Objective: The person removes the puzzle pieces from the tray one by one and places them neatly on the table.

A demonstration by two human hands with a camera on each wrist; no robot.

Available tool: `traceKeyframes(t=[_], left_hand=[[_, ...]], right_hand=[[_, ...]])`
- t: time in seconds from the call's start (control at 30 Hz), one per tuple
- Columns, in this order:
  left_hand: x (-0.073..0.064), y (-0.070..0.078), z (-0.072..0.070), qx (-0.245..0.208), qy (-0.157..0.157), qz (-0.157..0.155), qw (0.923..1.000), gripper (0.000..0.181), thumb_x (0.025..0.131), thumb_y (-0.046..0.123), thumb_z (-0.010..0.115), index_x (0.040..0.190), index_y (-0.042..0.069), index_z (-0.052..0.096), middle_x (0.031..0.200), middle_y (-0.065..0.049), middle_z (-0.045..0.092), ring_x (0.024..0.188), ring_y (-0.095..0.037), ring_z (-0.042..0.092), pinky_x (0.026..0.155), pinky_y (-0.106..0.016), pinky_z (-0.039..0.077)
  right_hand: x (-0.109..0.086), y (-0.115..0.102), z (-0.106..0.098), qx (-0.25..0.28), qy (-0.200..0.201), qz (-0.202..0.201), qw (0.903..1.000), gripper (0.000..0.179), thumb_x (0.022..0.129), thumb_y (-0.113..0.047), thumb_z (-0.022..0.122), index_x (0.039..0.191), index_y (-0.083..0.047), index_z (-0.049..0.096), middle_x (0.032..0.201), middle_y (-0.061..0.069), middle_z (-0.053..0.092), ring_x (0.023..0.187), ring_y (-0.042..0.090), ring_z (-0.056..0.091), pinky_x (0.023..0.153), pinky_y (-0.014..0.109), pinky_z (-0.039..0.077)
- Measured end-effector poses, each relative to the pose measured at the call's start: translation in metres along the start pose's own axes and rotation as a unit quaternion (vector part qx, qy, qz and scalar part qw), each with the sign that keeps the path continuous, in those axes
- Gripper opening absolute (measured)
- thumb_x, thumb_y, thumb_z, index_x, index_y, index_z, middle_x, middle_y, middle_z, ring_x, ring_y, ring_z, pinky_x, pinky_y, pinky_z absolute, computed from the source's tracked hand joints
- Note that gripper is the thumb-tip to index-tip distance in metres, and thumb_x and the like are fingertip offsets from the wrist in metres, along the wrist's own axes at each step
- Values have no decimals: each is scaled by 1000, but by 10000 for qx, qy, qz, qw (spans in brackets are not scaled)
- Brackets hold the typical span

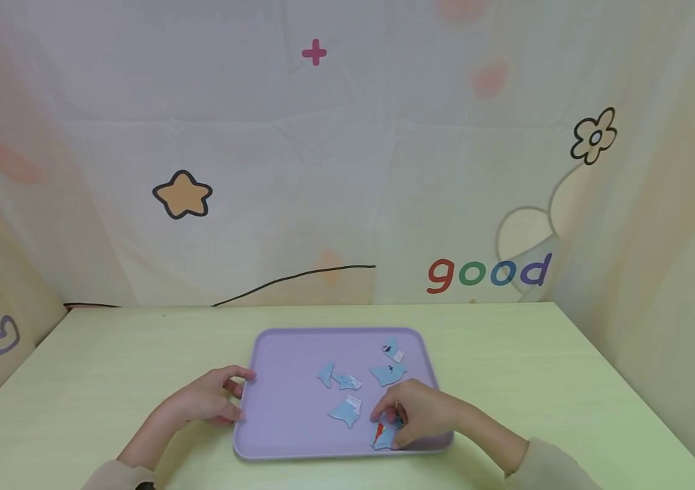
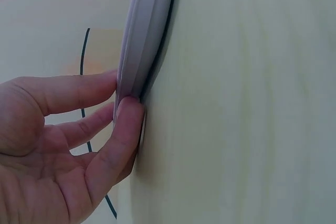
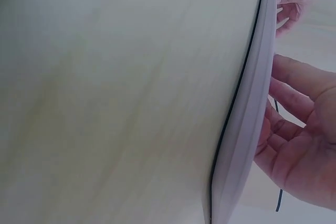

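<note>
A lilac tray lies on the table. My left hand rests at its left edge, with thumb and fingertips touching the rim; the left wrist view shows fingertips against the outer wall. Over the tray's near right part, my right hand has thumb and fingers curled about a light-blue puzzle piece with red on it. The hand partly covers this piece and another bit of blue beneath it. Left of it lies a blue-and-white puzzle piece. The tray wall hides the pieces in the right wrist view.
Two small puzzle pieces lie close together mid-tray. Farther right are a wide blue piece and a piece with a dark mark. A pale table surrounds the tray, and a printed curtain hangs behind.
</note>
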State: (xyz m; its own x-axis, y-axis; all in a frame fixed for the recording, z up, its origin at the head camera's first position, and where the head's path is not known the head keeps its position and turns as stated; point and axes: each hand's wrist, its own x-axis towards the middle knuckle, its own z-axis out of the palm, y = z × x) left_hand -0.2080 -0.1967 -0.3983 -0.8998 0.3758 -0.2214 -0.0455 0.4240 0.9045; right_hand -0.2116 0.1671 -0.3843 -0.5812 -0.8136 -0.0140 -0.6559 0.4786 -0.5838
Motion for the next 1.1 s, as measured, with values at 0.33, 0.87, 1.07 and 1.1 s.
traceKeyframes(t=[0.33, 0.87, 1.07, 1.1], left_hand=[[-2, 3, 0, 17, 0, -91, 10000, 62, 69, -8, 70, 125, -6, 42, 92, -13, 44, 69, -18, 50, 61, -34, 52], [-2, 4, 3, 81, 19, -116, 9999, 63, 70, -8, 70, 126, -5, 42, 92, -12, 43, 67, -17, 49, 61, -33, 52], [-3, 6, 4, 95, 43, -111, 9999, 62, 70, -9, 69, 125, -6, 42, 91, -13, 43, 66, -18, 50, 60, -33, 52], [-4, 6, 4, 105, 39, -108, 9999, 62, 70, -8, 69, 125, -6, 42, 91, -13, 43, 66, -18, 50, 60, -33, 52]], right_hand=[[5, -3, 0, 0, 52, -65, 10000, 28, 63, -6, 80, 86, -6, 64, 70, -2, 55, 57, -3, 42, 53, 14, 42], [2, 0, -1, 1436, -78, 470, 9885, 24, 67, 9, 69, 84, -4, 59, 70, -3, 52, 57, 2, 49, 54, 16, 44], [-2, 8, -5, 2131, -63, 671, 9747, 23, 68, 9, 67, 88, -1, 62, 74, 0, 54, 60, 6, 52, 55, 17, 46], [-3, 10, -7, 2194, -16, 678, 9733, 24, 68, 8, 68, 90, 0, 62, 74, 1, 55, 61, 7, 53, 56, 18, 47]])
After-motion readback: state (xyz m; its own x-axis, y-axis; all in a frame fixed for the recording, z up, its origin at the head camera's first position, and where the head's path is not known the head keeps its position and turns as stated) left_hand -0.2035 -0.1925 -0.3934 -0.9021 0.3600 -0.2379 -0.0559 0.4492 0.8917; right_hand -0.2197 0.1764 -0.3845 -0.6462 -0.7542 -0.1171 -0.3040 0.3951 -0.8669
